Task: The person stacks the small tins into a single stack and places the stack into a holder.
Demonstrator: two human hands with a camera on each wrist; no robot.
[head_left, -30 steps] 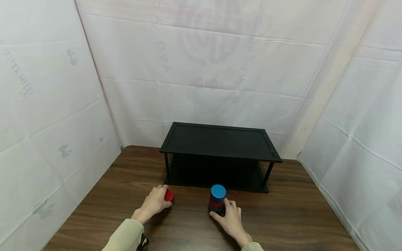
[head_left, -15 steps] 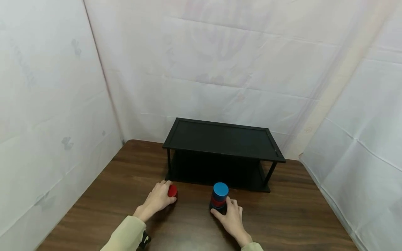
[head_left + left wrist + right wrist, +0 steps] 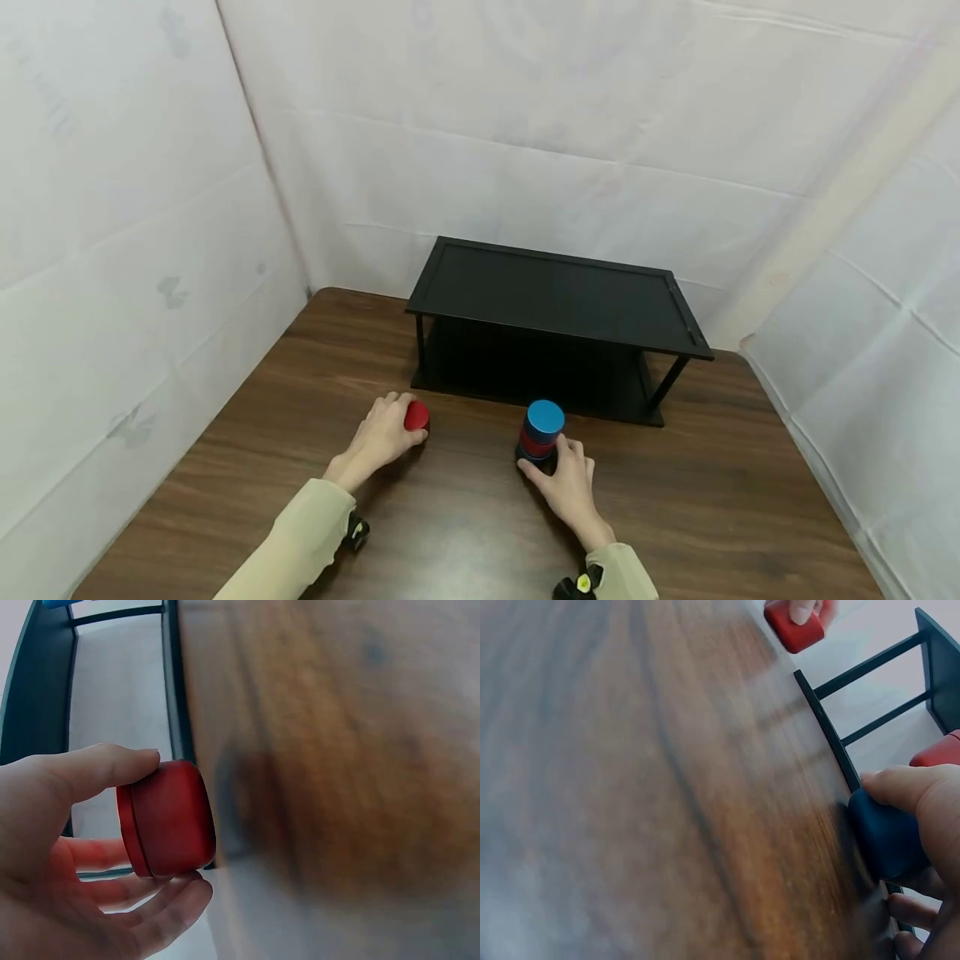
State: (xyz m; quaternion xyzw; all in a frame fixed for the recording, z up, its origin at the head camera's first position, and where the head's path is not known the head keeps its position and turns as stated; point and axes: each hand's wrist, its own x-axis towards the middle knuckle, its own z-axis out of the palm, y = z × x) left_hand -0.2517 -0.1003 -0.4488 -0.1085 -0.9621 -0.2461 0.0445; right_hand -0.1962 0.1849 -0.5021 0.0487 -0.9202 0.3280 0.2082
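My left hand (image 3: 378,435) grips a small round red tin (image 3: 169,817) with a lid, thumb on one side and fingers on the other. The tin is close over the tabletop, left of centre. To the right stands a short upright stack: a blue tin (image 3: 545,417) on top, a red tin (image 3: 536,445) in the middle and a dark blue tin (image 3: 889,836) at the bottom. My right hand (image 3: 570,483) holds the bottom tin between thumb and fingers. In the right wrist view the left hand's red tin (image 3: 795,628) shows near the top.
A black two-tier shelf (image 3: 555,292) stands behind both hands, its lower front edge just beyond the stack. Beneath is a brown wooden table (image 3: 712,500). White cloth walls (image 3: 525,108) enclose the back and sides.
The head view has tipped downward, so shelf, tins and hands appear higher in it. Both hands keep their hold, and the tins stay about where they were relative to the shelf.
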